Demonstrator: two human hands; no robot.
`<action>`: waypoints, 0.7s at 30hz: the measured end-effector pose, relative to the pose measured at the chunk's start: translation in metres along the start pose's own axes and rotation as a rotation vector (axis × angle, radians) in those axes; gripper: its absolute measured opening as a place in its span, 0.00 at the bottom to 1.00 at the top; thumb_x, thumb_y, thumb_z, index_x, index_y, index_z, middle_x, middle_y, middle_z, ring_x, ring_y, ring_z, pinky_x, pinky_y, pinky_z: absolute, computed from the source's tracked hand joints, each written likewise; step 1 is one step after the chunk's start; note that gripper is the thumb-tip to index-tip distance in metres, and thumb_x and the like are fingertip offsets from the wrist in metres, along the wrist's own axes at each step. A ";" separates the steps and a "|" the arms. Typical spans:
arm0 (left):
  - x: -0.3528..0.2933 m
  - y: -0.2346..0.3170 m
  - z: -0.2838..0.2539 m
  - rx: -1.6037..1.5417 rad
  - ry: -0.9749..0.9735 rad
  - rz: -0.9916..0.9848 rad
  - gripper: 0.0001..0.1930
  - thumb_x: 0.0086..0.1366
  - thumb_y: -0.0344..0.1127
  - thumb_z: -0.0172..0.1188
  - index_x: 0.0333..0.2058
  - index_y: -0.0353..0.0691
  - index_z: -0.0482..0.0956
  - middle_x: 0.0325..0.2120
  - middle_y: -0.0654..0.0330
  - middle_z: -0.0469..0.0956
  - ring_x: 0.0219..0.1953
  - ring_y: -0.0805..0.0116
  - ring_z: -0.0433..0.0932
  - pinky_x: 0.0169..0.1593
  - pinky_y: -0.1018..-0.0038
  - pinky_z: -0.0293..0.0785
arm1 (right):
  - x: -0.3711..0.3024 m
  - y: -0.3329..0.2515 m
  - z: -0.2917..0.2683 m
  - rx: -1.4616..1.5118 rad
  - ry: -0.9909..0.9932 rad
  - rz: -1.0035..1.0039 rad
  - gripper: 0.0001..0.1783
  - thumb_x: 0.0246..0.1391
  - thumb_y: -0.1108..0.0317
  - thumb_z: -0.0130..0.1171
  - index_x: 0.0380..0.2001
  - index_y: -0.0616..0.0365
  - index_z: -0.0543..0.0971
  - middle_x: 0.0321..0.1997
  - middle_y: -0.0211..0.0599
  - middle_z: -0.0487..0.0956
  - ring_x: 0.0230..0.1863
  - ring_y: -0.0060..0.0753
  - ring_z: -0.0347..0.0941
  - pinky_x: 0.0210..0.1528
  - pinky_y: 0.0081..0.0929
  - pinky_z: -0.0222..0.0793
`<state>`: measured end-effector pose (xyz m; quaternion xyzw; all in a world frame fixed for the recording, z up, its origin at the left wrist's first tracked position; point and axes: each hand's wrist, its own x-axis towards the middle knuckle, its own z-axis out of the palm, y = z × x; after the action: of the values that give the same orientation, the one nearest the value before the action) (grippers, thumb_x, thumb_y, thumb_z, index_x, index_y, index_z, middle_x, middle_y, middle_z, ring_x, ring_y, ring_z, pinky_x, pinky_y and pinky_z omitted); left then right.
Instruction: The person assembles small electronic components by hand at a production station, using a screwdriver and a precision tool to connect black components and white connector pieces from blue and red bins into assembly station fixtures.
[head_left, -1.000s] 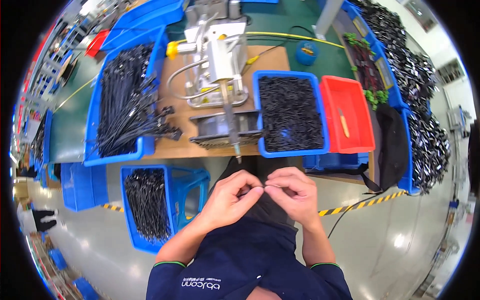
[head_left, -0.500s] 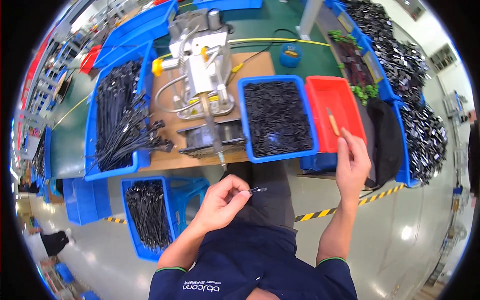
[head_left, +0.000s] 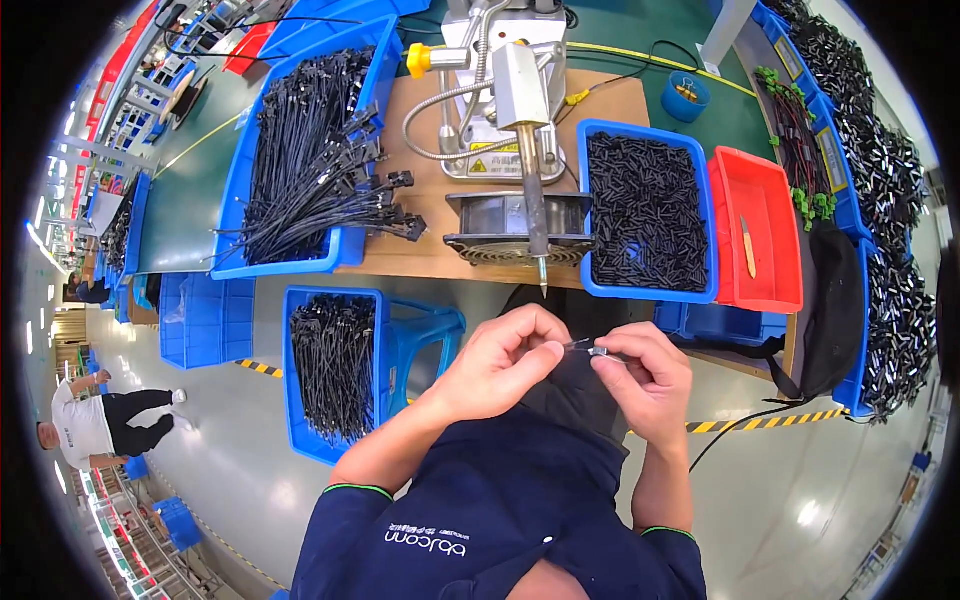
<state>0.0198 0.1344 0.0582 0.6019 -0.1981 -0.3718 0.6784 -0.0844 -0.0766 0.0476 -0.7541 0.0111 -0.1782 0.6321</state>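
In front of my body, my left hand (head_left: 505, 365) pinches a short, thin wire piece (head_left: 577, 345) between thumb and forefinger; most of it is hidden by the fingers. My right hand (head_left: 648, 382) is closed on a small grey end piece (head_left: 598, 351) beside the wire tip, too small to make out fully. Just beyond my hands, a soldering iron (head_left: 535, 190) points down from its stand, its tip above the table's front edge. A small knife with a light wooden handle (head_left: 749, 252) lies in the red tray (head_left: 783, 290).
A blue bin of short black tubes (head_left: 650, 200) stands right of a black fan (head_left: 515, 225). Bundled black cables (head_left: 310, 150) fill a bin at left; another cable bin (head_left: 335, 370) sits lower, beside a blue stool (head_left: 425, 330). A person (head_left: 110, 420) is far left.
My right hand has left the knife in the red tray and come to my left hand, closing on the small end piece. The view has shifted, so the bench sits further right and higher.
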 end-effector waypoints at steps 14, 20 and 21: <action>0.002 0.009 0.008 0.627 0.256 0.443 0.10 0.64 0.27 0.74 0.42 0.36 0.85 0.33 0.58 0.83 0.22 0.72 0.75 0.27 0.73 0.73 | -0.007 0.010 0.024 0.206 0.152 0.157 0.09 0.59 0.80 0.72 0.43 0.66 0.86 0.43 0.29 0.83 0.27 0.08 0.60 0.28 0.13 0.53; 0.002 0.013 0.009 0.561 0.230 0.341 0.07 0.64 0.29 0.73 0.39 0.35 0.85 0.28 0.61 0.81 0.20 0.76 0.71 0.25 0.75 0.68 | -0.006 0.009 0.025 0.198 0.147 0.123 0.11 0.58 0.81 0.72 0.45 0.66 0.87 0.44 0.31 0.83 0.28 0.07 0.62 0.29 0.12 0.55; 0.002 0.015 0.011 0.525 0.237 0.287 0.07 0.64 0.29 0.73 0.38 0.36 0.85 0.27 0.62 0.80 0.20 0.78 0.70 0.25 0.75 0.68 | -0.006 0.009 0.026 0.198 0.146 0.124 0.11 0.58 0.81 0.72 0.45 0.66 0.87 0.44 0.31 0.83 0.28 0.07 0.62 0.29 0.12 0.55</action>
<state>0.0173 0.1255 0.0741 0.7613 -0.2898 -0.1358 0.5640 -0.0809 -0.0526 0.0337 -0.6709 0.0859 -0.1936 0.7106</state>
